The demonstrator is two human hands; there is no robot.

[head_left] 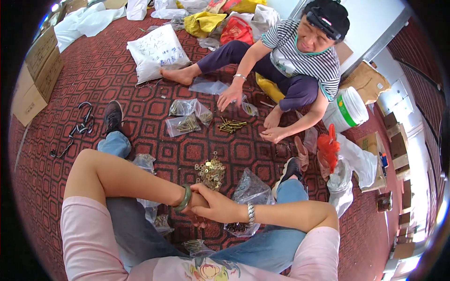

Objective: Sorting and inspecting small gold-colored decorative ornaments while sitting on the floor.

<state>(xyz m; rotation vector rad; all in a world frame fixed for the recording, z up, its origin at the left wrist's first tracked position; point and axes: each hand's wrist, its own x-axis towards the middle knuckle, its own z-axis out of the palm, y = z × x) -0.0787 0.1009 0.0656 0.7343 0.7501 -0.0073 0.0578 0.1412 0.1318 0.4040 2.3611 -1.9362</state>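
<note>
Close together above the carpet, my left hand (198,202) and my right hand (219,206) touch. My right hand lies over the left, its fingers bent and closed around it; anything between them is hidden. Most of my left fingers are covered. Just beyond them is a loose pile of brass-coloured washers (211,172). A clear plastic bag (255,187) of small dark parts lies beside my right wrist, with loose dark pieces (238,227) near its lower end. Under my left forearm is another clear bag (144,162).
Across from me a seated person (300,61) reaches toward a pile of brass-coloured bolts (232,125). Bagged bolts (187,124) lie left of it. A white sack (158,54), a white bucket (347,110), cardboard boxes (40,77) and a dark strap (83,124) stand or lie around.
</note>
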